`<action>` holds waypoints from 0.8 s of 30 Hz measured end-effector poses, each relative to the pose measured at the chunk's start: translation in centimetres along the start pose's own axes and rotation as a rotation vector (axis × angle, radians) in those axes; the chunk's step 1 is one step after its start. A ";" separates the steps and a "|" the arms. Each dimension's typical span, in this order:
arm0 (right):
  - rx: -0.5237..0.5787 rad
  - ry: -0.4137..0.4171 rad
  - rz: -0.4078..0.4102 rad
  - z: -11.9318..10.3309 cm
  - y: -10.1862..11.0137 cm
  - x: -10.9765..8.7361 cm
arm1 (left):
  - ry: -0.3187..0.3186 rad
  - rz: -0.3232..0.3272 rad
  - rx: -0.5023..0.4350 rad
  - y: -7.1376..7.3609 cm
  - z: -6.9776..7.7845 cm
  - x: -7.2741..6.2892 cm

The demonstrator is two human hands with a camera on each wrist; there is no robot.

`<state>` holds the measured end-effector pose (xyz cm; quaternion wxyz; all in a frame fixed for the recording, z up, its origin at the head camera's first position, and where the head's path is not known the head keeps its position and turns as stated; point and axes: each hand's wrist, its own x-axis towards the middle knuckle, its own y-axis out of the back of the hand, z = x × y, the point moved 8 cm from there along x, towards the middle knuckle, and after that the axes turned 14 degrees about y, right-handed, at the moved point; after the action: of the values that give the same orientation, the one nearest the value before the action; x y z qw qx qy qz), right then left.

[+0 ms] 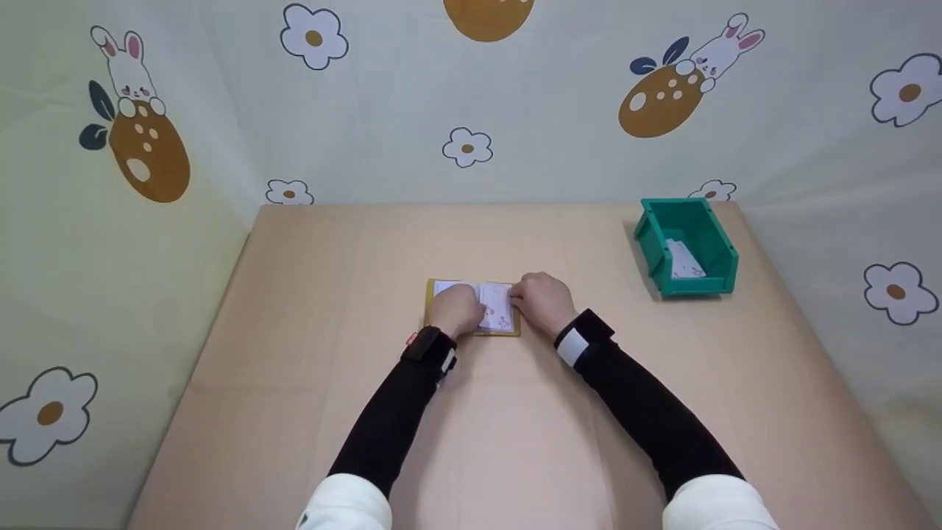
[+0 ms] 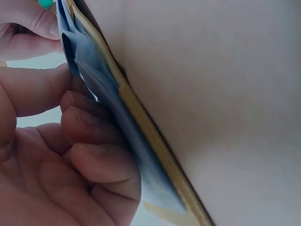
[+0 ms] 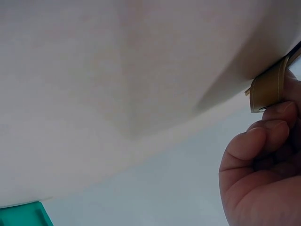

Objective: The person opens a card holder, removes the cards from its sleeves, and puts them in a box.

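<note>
A small yellow-brown card holder (image 1: 516,326) lies open on the table, with a white printed card (image 1: 498,303) showing on its right side. My left hand (image 1: 455,309) is over the middle of the holder. In the left wrist view, its thumb and forefinger pinch at the edge of the bluish clear sleeves (image 2: 110,101), while the other fingers curl against them. The exact layer pinched is unclear. With curled fingers, my right hand (image 1: 546,303) grips the holder's right edge, beside a brown strap flap (image 3: 267,92) seen in the right wrist view.
A green bin (image 1: 695,285) stands at the table's back right, with white printed paper or cards (image 1: 684,260) inside. The table (image 1: 353,294) has a tan cover. Patterned cloth (image 1: 383,110) hangs behind it and along both sides.
</note>
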<state>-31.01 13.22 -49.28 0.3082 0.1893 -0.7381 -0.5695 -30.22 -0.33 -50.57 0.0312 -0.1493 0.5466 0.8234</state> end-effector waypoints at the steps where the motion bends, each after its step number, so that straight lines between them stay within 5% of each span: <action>1: -0.002 0.003 0.003 0.0 0.0 0.0 | -0.001 0.001 0.003 0.0 0.0 0.0; 16: -0.017 0.006 0.016 -0.2 0.1 -0.1 | -0.023 0.035 0.012 0.2 0.0 -0.3; 24: 0.001 -0.031 0.002 0.0 0.0 -0.2 | 0.018 0.010 -0.003 0.3 -0.5 -0.3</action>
<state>-30.89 13.34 -49.30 0.2973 0.1800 -0.7431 -0.5718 -29.90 -0.85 -50.38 0.0221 -0.1539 0.5464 0.8230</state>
